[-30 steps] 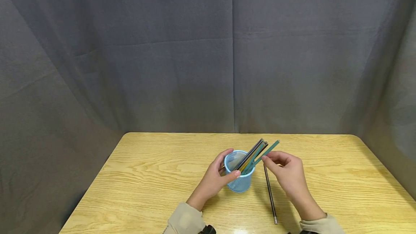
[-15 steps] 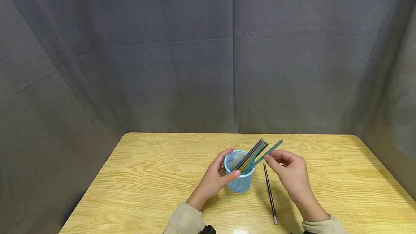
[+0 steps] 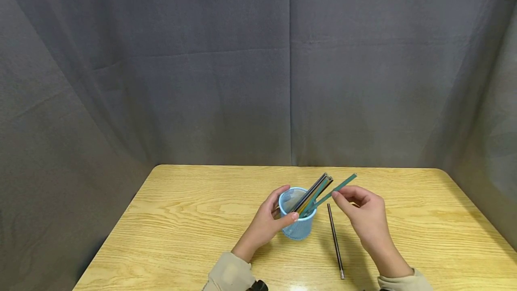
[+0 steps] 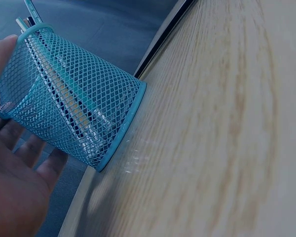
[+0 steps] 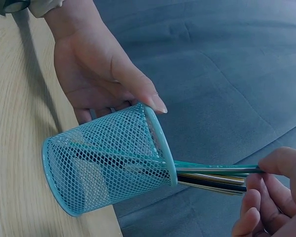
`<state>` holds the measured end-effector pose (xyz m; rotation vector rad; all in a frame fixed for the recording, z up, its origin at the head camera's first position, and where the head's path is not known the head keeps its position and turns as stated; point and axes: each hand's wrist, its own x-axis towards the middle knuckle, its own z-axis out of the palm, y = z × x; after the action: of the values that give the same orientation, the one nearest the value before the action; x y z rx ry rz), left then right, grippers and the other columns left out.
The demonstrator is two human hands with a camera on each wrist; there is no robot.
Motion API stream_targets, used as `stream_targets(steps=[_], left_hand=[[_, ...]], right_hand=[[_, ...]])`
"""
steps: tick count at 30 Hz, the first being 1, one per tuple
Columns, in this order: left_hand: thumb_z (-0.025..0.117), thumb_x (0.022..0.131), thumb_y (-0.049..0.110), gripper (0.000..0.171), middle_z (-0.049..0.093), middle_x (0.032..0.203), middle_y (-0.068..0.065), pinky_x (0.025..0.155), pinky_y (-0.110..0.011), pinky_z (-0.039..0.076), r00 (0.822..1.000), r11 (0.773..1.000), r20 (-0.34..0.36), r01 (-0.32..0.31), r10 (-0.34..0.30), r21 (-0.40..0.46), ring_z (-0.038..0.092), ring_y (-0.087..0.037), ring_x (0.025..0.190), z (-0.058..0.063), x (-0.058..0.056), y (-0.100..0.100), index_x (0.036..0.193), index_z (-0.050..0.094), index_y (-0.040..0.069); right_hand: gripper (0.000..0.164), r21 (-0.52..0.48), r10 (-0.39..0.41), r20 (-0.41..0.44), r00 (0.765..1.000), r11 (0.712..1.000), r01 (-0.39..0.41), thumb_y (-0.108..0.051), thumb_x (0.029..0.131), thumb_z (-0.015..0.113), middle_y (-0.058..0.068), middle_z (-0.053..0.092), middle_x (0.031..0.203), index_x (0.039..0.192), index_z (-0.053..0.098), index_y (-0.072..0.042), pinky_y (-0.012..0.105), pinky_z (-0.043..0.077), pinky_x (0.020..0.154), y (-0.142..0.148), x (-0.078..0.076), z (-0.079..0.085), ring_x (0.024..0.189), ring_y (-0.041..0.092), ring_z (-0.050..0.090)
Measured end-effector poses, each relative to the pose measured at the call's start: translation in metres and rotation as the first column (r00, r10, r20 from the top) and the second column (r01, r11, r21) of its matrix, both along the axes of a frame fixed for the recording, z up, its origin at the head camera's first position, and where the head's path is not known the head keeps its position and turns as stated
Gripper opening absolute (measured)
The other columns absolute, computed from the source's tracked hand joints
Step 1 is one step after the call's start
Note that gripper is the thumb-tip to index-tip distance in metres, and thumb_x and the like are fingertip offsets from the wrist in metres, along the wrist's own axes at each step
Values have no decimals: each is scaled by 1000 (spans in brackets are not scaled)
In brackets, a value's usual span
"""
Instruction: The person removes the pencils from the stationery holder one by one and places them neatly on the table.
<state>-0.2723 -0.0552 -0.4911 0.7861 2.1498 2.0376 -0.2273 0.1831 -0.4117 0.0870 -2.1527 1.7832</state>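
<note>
A light-blue mesh pencil cup (image 3: 296, 229) stands upright on the table, held by my left hand (image 3: 264, 226) with the thumb at the near rim and the fingers round the far side. Several pencils (image 3: 310, 196), dark, yellow and green, lean right inside it. Between thumb and fingertips, my right hand (image 3: 366, 213) pinches a green pencil (image 3: 348, 181) that slants up to the right, its lower part inside the cup. The right wrist view shows this green pencil (image 5: 212, 169) crossing the rim, with the other pencils (image 5: 212, 183) beneath.
A black pencil (image 3: 335, 242) lies on the wooden table (image 3: 194, 219), right of the cup and near the right forearm. Grey cloth (image 3: 226, 80) hangs behind the table and along its sides.
My right hand has shifted slightly right, and the green pencil's upper end has swung right with it, lying lower in slant. My left hand and the cup stay put.
</note>
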Motion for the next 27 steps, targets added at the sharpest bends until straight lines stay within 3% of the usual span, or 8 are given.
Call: stream_targets(steps=[27], left_hand=[[72,93,27,67,53,141,-7,108,-45,39,1000,1000,12,-9,9,-11,50,-26,129,1,0,0,150,37,31]], right_hand=[[18,-54,-15,-41,999,998,13,-10,88,76,-5,70,86,95,70,7,19,51,70,6,5,12,82,9,63]])
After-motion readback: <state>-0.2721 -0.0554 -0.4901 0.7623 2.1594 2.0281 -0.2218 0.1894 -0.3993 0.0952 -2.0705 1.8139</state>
